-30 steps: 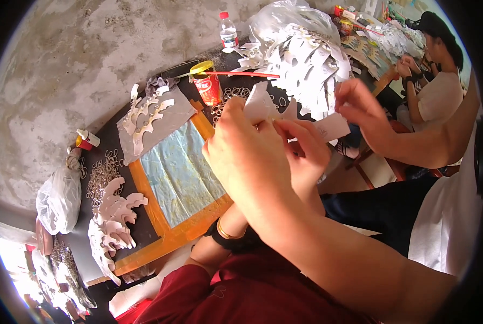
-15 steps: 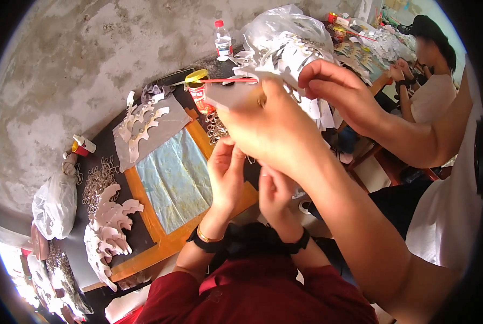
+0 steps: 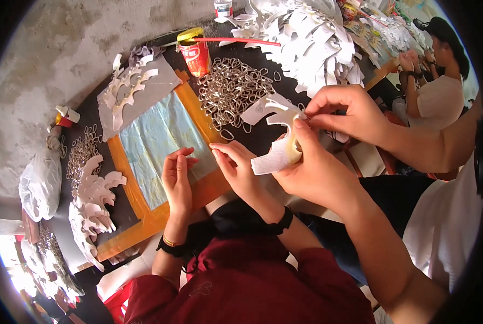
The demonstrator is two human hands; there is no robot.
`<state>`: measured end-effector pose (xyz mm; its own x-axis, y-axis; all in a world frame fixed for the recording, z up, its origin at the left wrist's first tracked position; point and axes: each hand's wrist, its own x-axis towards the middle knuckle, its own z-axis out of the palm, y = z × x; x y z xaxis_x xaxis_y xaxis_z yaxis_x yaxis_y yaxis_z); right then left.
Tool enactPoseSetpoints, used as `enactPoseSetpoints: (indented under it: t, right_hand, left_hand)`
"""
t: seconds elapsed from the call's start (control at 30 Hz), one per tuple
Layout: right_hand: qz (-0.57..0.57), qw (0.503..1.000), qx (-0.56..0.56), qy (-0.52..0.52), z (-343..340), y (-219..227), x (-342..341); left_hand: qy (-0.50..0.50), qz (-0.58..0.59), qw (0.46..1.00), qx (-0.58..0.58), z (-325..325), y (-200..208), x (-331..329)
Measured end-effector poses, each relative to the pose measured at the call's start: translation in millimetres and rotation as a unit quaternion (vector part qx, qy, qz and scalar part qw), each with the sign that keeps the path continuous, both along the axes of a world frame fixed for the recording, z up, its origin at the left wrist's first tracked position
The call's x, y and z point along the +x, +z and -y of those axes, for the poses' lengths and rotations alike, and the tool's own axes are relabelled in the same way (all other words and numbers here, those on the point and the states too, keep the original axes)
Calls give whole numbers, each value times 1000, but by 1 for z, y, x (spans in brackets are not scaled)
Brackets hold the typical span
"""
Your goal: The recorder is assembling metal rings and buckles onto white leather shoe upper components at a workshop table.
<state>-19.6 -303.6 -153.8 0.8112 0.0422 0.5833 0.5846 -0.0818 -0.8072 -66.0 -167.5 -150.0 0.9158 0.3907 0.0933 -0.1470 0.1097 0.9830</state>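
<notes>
My left hand [image 3: 320,173] is shut around the lower part of a white cut-out paper shape [image 3: 274,154] with curved prongs. My right hand [image 3: 352,110] pinches the upper end of the same shape between thumb and fingers. I hold it above the dark table's near edge, beside a heap of metal rings [image 3: 230,89]. Just below my hands sits a person in a red top [image 3: 241,286], whose two hands [image 3: 178,181] [image 3: 236,164] rest on an orange-framed pale blue mat [image 3: 155,135].
A red can with a yellow lid [image 3: 194,51] stands behind the rings. Stacks of white cut-outs lie at the left [image 3: 93,194], on grey card [image 3: 128,89] and at the back [image 3: 312,43]. A white bag [image 3: 39,183] and another seated person [image 3: 441,81] flank the table.
My hands and the paper shape have come down and to the right, away from the red can. The red-topped person's hands have spread apart onto the mat.
</notes>
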Motion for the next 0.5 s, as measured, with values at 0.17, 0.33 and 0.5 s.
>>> enactPoseSetpoints:
  t: [0.17,0.33,0.5]
  right_hand:
    - [15,999,-39,-1,-3,-1,-6]
    - [21,998,-57,-6,-1,-5,-8]
    - [28,997,-66,-6,-2,-2,-10]
  left_hand:
    - [1,0,1000,7,0,-4,-1]
    - [-8,-10,1000,18,3,-3,-4]
    - [-8,-19,999,37,5,1,-5]
